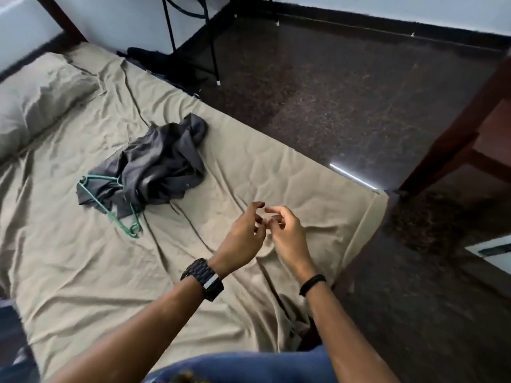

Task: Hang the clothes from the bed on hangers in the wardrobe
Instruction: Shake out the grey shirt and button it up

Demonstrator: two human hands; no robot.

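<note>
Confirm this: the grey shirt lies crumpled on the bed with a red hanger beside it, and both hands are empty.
Wrong on one point: the hanger is green, not red, as the head view shows. The grey shirt does lie crumpled on the bed, and the left hand and right hand are empty.

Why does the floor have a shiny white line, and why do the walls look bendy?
Head view: the line is light glare on the glossy floor beside the bed; the wide-angle lens curves the walls; the hands look slightly blurred.
</note>
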